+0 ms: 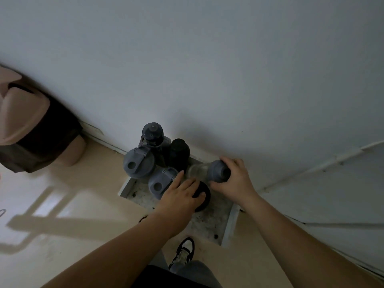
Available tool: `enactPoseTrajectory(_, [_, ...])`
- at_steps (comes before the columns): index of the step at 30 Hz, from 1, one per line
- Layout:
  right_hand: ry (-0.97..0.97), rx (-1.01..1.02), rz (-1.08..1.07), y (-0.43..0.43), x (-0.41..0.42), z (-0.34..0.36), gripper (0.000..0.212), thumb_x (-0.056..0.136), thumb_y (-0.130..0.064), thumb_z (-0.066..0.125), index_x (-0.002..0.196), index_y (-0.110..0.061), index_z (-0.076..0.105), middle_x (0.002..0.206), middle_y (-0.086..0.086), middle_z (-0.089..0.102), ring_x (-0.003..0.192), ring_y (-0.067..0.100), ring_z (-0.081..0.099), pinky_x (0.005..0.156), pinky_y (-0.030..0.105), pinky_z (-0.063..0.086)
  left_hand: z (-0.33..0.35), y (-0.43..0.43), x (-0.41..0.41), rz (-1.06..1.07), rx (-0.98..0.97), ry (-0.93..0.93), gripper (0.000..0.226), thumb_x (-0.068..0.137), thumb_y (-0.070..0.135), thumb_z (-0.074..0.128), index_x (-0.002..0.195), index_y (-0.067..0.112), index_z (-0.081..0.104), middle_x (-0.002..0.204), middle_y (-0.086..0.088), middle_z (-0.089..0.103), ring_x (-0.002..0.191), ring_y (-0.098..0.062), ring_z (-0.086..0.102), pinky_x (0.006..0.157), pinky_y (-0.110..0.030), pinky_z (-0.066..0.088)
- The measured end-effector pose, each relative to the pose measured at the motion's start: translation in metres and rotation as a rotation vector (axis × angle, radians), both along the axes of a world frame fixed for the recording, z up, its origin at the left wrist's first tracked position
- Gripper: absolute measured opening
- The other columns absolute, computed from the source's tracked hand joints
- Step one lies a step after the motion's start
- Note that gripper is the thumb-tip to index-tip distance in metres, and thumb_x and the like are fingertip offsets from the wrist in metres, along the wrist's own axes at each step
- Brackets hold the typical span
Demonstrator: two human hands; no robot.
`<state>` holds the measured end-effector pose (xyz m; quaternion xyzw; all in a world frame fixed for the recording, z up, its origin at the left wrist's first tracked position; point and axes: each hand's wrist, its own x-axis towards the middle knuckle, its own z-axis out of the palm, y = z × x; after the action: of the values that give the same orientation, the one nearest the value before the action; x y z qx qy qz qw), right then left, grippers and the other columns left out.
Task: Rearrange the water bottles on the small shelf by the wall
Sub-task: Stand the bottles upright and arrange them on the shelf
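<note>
Both arms bare, reaching forward and down, elbows low. Left hand palm-down, fingers spread and extended, thumb curled round something dark beneath it. Right hand just beside it, knuckles up, fingers wrapped over something grey. Wrists near each other, forearms angling apart.

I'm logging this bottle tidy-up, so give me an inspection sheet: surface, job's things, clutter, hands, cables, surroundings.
Surface: small white shelf by the wall, its top speckled and grimy.
Job's things: six bottles in view; grey flip lids, a spout-top bottle and a black bottle at the back; a clear bottle with grey cap tilted; a black-capped bottle.
Clutter: dark specks on the shelf.
Hands: left hand over the black cap; right hand grips the clear bottle's cap.
Cables: nothing seen.
Surroundings: pale wall, beige floor, lidded bin, shoe.
</note>
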<state>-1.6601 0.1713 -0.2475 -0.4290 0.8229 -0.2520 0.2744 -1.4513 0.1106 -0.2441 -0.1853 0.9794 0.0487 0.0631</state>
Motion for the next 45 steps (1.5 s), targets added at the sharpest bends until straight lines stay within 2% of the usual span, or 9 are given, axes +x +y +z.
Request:
enactPoseTrajectory(4, [0.097, -0.011, 0.031, -0.022, 0.01, 0.006, 0.097, 0.059, -0.078, 0.071, 0.14, -0.029, 0.054, 0.121, 0.003, 0.046, 0.113, 0.029, 0.054, 0.095, 0.044, 0.053, 0.002, -0.004, 0.002, 0.05, 0.045, 0.051, 0.058, 0.072, 0.027, 0.084, 0.128, 0.027, 0.068, 0.137, -0.016, 0.063, 0.134, -0.036, 0.052, 0.121, -0.058, 0.013])
enactPoseTrajectory(13, [0.085, 0.2, 0.112, -0.078, 0.019, 0.02, 0.083, 0.062, -0.078, 0.069, 0.126, -0.026, 0.055, 0.124, 0.006, 0.058, 0.111, 0.03, 0.062, 0.091, 0.047, 0.055, 0.003, -0.004, 0.008, 0.104, -0.008, 0.058, 0.054, 0.082, 0.03, 0.075, 0.134, 0.029, 0.063, 0.143, -0.013, 0.058, 0.141, -0.036, 0.044, 0.122, -0.062, 0.015])
enactPoseTrajectory(21, [0.288, 0.27, 0.596, -0.085, 0.005, 0.032, 0.08, 0.075, -0.037, 0.077, 0.148, -0.029, 0.045, 0.149, 0.0, 0.048, 0.135, 0.033, 0.042, 0.11, 0.039, 0.038, 0.001, -0.001, 0.006, 0.103, -0.004, 0.076, 0.054, 0.089, 0.032, 0.068, 0.141, 0.033, 0.056, 0.154, -0.009, 0.047, 0.148, -0.034, 0.031, 0.123, -0.061, 0.0])
enactPoseTrajectory(23, [0.212, 0.277, 0.532, -0.083, 0.006, 0.033, 0.091, 0.073, -0.028, 0.081, 0.154, -0.024, 0.037, 0.157, 0.005, 0.037, 0.142, 0.034, 0.034, 0.114, 0.038, 0.033, 0.001, -0.001, 0.006, 0.106, 0.001, 0.094, 0.054, 0.089, 0.035, 0.068, 0.141, 0.033, 0.056, 0.155, -0.009, 0.047, 0.148, -0.035, 0.031, 0.123, -0.059, -0.006])
enactPoseTrajectory(26, [0.045, 0.264, 0.241, -0.072, 0.006, 0.037, 0.117, 0.059, -0.047, 0.093, 0.154, -0.015, 0.034, 0.153, 0.011, 0.037, 0.137, 0.032, 0.041, 0.107, 0.04, 0.042, 0.004, 0.0, 0.007, 0.105, -0.004, 0.114, 0.052, 0.089, 0.04, 0.066, 0.14, 0.032, 0.057, 0.153, -0.009, 0.048, 0.147, -0.035, 0.032, 0.122, -0.058, -0.008])
enactPoseTrajectory(29, [-0.22, 0.256, 0.012, -0.061, 0.011, 0.034, 0.109, 0.049, -0.055, 0.096, 0.137, -0.013, 0.048, 0.13, 0.0, 0.055, 0.111, 0.019, 0.056, 0.088, 0.036, 0.051, 0.005, 0.002, 0.007, 0.108, -0.003, 0.112, 0.05, 0.094, 0.041, 0.059, 0.143, 0.032, 0.054, 0.155, -0.009, 0.045, 0.149, -0.034, 0.027, 0.122, -0.06, -0.008])
enactPoseTrajectory(33, [-0.333, 0.206, -0.031, -0.059, 0.014, 0.027, 0.108, 0.05, -0.057, 0.094, 0.139, -0.015, 0.049, 0.134, 0.001, 0.06, 0.119, 0.023, 0.061, 0.098, 0.043, 0.055, 0.005, 0.002, 0.008, 0.115, 0.009, 0.085, 0.051, 0.091, 0.038, 0.064, 0.141, 0.031, 0.057, 0.152, -0.011, 0.049, 0.147, -0.035, 0.033, 0.121, -0.059, -0.007])
enactPoseTrajectory(39, [-0.471, 0.208, 0.027, -0.066, 0.009, 0.03, 0.115, 0.067, -0.013, 0.093, 0.16, -0.018, 0.025, 0.154, 0.005, 0.043, 0.135, 0.024, 0.047, 0.101, 0.035, 0.048, 0.003, 0.005, 0.008, 0.113, -0.007, 0.087, 0.054, 0.084, 0.025, 0.075, 0.137, 0.024, 0.061, 0.148, -0.018, 0.053, 0.142, -0.039, 0.041, 0.121, -0.058, -0.007])
enactPoseTrajectory(45, [-0.515, 0.177, 0.062, -0.064, 0.006, 0.024, 0.111, 0.072, 0.001, 0.086, 0.161, -0.018, 0.023, 0.156, 0.006, 0.04, 0.125, 0.012, 0.043, 0.091, 0.024, 0.041, 0.003, -0.001, 0.012, 0.056, -0.046, 0.073, 0.058, 0.082, 0.02, 0.072, 0.138, 0.026, 0.06, 0.151, -0.013, 0.051, 0.142, -0.036, 0.041, 0.122, -0.06, 0.001])
